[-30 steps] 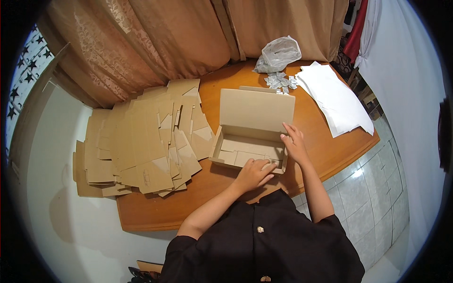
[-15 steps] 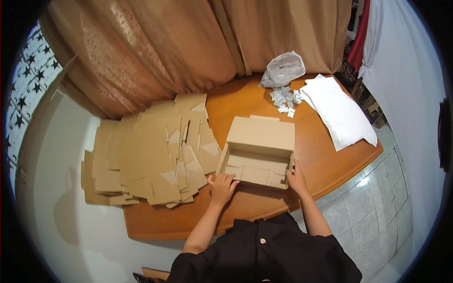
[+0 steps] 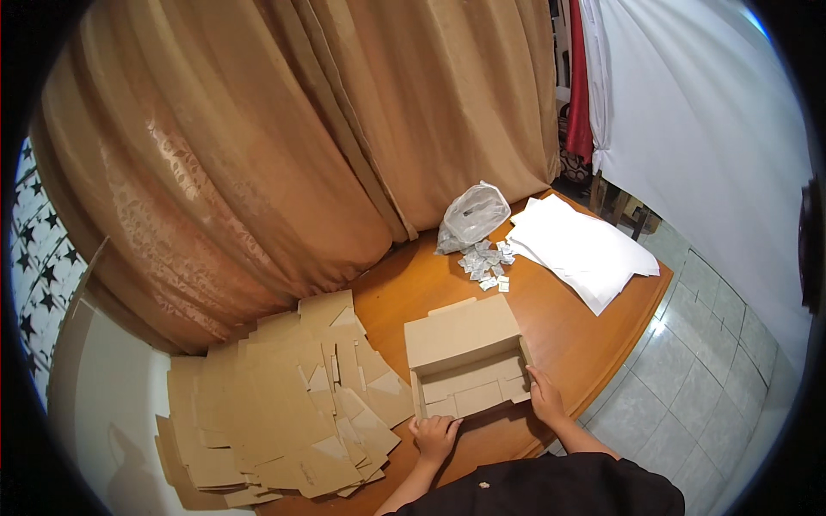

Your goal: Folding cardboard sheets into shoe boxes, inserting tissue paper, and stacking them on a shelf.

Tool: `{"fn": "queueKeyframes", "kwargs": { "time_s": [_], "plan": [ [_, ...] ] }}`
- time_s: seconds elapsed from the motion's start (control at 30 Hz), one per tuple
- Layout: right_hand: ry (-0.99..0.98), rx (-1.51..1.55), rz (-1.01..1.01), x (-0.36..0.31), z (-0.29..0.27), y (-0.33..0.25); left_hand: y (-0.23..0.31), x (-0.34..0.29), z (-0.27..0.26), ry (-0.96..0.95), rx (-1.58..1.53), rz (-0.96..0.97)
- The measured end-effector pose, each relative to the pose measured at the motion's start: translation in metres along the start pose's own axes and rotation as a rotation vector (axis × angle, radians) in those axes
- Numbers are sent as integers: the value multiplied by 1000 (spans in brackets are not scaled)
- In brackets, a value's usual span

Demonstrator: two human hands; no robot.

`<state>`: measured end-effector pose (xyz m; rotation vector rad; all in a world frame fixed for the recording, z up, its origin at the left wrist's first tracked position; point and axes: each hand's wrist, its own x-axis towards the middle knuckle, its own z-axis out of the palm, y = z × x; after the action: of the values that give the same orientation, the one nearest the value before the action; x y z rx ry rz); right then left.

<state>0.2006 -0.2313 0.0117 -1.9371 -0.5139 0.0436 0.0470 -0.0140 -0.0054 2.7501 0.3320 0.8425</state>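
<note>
A brown cardboard box (image 3: 469, 337) stands on the wooden table in front of me, its lid raised at the far side and its inside bare down to the folded bottom flaps. My left hand (image 3: 436, 437) is closed at the near left corner, fingers bent against the front wall. At the right wall, my right hand (image 3: 545, 397) grips the box near its front corner. The thumbs are only partly visible.
Flat cardboard blanks (image 3: 275, 413) lie in a wide overlapping pile at left. Beyond the box are small white-grey packets (image 3: 488, 262) and a clear plastic bag (image 3: 477, 213). White paper sheets (image 3: 581, 249) lie at the table's right. Brown curtains (image 3: 258, 155) hang behind.
The view has tilted up and turned, so the table sits lower in the picture. Both hands remain on the box, whose lid is still raised.
</note>
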Motion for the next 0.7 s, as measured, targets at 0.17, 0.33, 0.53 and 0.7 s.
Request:
{"fn": "queueKeyframes", "kwargs": {
  "time_s": [0.17,0.33,0.53,0.7],
  "plan": [
    [-81,-95,47,26,-17,-8,11,2,2,-42,-6,-55],
    [-48,-243,95,54,-32,15,45,20,19,-76,-18,-125],
    [-36,-267,-119,117,-71,35,84,36,51,14,57,-283],
    [-27,-269,-196,208,-123,103,126,32,52,100,237,-572]
  ]
}}
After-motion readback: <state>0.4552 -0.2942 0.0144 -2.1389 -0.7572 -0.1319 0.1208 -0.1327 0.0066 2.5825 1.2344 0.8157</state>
